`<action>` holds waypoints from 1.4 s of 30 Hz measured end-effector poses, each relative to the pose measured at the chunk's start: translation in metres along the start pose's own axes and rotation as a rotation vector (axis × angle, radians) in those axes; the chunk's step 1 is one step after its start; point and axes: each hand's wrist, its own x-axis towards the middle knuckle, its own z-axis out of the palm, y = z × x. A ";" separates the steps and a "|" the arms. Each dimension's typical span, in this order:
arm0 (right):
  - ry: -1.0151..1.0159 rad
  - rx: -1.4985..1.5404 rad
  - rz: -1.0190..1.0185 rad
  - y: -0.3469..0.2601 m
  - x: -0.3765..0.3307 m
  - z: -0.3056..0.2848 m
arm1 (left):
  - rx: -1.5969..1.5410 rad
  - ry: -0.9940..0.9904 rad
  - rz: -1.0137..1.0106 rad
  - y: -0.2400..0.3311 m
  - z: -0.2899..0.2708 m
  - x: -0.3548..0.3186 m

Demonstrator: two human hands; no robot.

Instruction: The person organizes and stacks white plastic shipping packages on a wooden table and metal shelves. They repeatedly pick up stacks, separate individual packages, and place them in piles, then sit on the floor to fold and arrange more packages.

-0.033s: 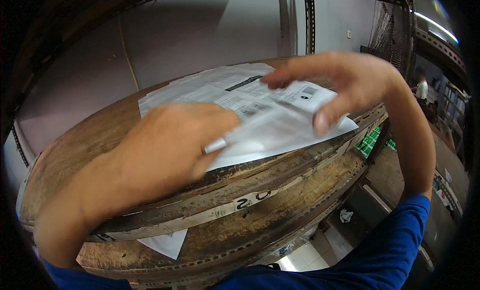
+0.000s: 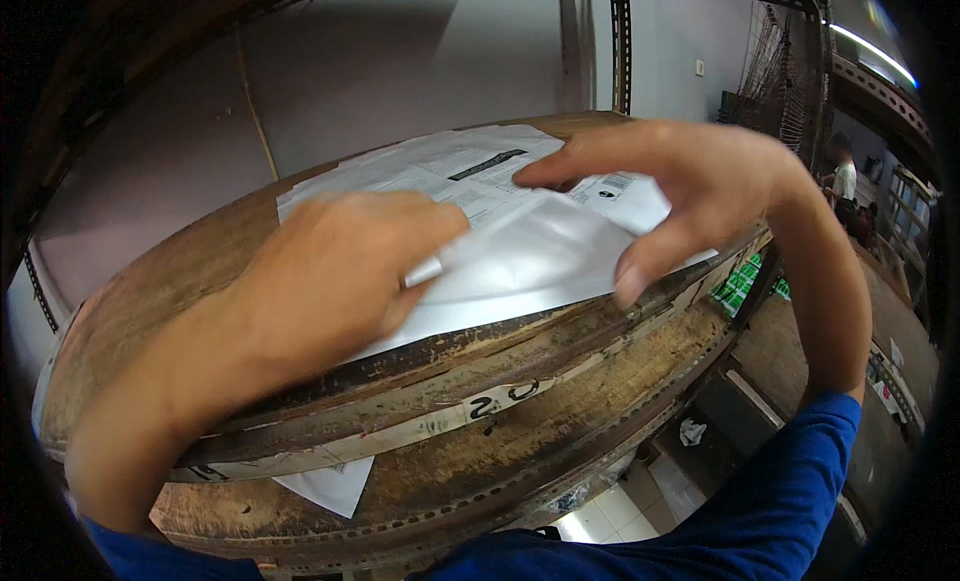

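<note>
Several white printed sheets [image 2: 400, 171] lie overlapping on the worn wooden shelf board [image 2: 170, 271]. My left hand [image 2: 345, 266] is closed at their near left side, pinching the edge of a white sheet [image 2: 520, 256], whose blank, slightly glossy surface bulges upward between my hands. A bit of its white edge pokes out by the left thumb. My right hand [image 2: 700, 186] arches over the right side of the sheets with thumb and fingers apart, holding nothing visible. Its fingertips are close to the printed paper; whether they touch cannot be made out. Both hands are slightly blurred.
Below is a lower shelf [image 2: 600, 401] with the corner of a white paper [image 2: 335, 486] sticking out. Green packets [image 2: 738, 284] show under the board at right. A perforated metal post [image 2: 621, 61] stands behind. A person [image 2: 843, 176] is far right.
The held sheet's blank side now covers more of the print between my hands. My right thumb has shifted slightly left and down; my left hand has moved slightly up and left.
</note>
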 end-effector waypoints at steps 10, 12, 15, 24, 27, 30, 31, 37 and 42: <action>-0.004 0.025 0.015 -0.016 0.008 0.021 | -0.086 -0.258 0.019 -0.008 -0.010 0.009; -0.116 -0.113 0.024 -0.034 0.012 0.014 | -0.170 -0.315 -0.049 -0.005 -0.014 0.002; -0.298 -0.279 0.139 -0.052 0.023 0.005 | -0.210 -0.325 -0.086 -0.007 -0.020 -0.005; -0.315 -0.199 0.200 -0.052 0.043 -0.002 | -0.171 -0.218 -0.040 -0.018 -0.003 -0.005; -0.211 -0.216 0.206 -0.051 0.044 0.006 | 0.081 -0.062 0.035 -0.023 0.007 -0.001; 0.014 -0.208 0.230 -0.048 0.050 0.010 | 0.291 0.154 0.076 -0.031 -0.002 0.011; 0.112 -0.199 0.236 -0.045 0.053 0.012 | 0.314 0.195 0.036 -0.034 -0.008 0.011; 0.385 -0.473 0.256 -0.044 0.080 -0.012 | 0.515 0.374 -0.018 -0.014 -0.066 -0.001; 0.680 -0.724 0.186 -0.083 0.095 -0.062 | 0.224 0.544 -0.174 0.045 -0.139 -0.046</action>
